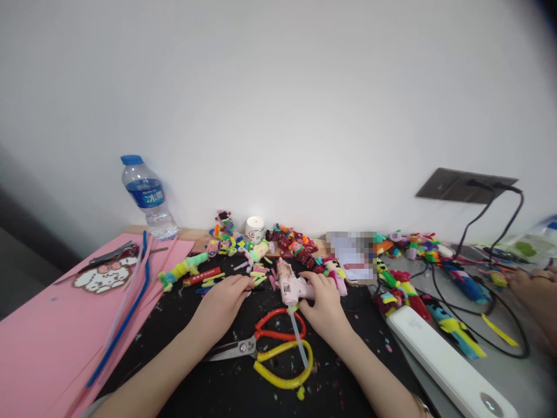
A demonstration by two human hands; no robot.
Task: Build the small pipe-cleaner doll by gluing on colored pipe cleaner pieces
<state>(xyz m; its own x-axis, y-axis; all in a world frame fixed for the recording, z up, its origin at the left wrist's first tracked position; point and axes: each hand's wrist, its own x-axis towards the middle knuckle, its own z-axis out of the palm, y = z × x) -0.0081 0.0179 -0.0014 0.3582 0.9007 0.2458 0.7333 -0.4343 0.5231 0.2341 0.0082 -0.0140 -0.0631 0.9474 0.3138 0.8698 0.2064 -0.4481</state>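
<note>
one glue gun (294,291) in right hand (324,299), apart from left hand (227,297)

Tabletop (522,377), grey at right, with a wood-coloured strip (198,234) along the rear. Left: overlapping pink sheets (43,360). Centre: a black mat (230,389), on which lie scissors (246,347) with one red and one yellow handle. Right, on the grey surface: a long white device (450,361), a blue-and-yellow fuzzy figure (455,331) beside it, and looped black cable (527,339).
</note>
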